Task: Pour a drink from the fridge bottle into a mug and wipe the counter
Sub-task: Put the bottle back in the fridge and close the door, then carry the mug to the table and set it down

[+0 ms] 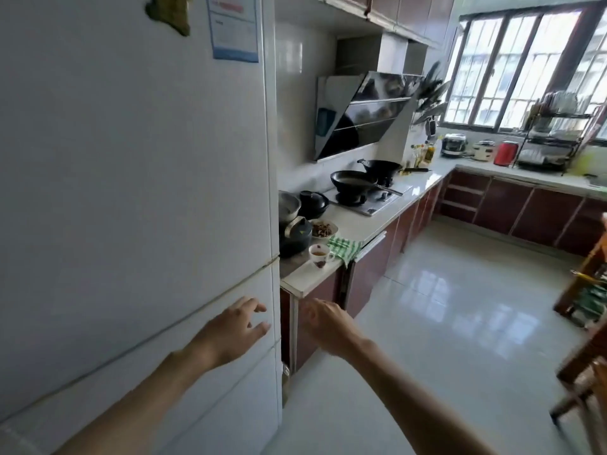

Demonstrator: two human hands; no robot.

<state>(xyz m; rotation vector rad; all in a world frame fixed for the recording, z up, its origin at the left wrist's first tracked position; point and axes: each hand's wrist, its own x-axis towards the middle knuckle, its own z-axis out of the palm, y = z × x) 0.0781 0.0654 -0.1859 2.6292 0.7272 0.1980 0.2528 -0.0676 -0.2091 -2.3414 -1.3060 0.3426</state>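
Observation:
A tall white fridge (138, 192) fills the left of the head view, all its doors closed. My left hand (235, 326) is spread open against the fridge's right edge, level with the middle door. My right hand (323, 323) hovers just right of it, in front of the cabinet, fingers loose and holding nothing. On the white counter (358, 224) beside the fridge stands a white mug (320, 255) with brown liquid in it. A green-and-white checked cloth (343, 247) lies next to the mug and hangs over the counter edge. No bottle is visible.
A dark kettle (295, 236), a bowl of food (323, 229), pots and two black woks on the hob (368, 198) crowd the counter. Appliances and a dish rack (551, 139) line the far counter under the window. Wooden furniture (588, 290) stands at right; the tiled floor shines.

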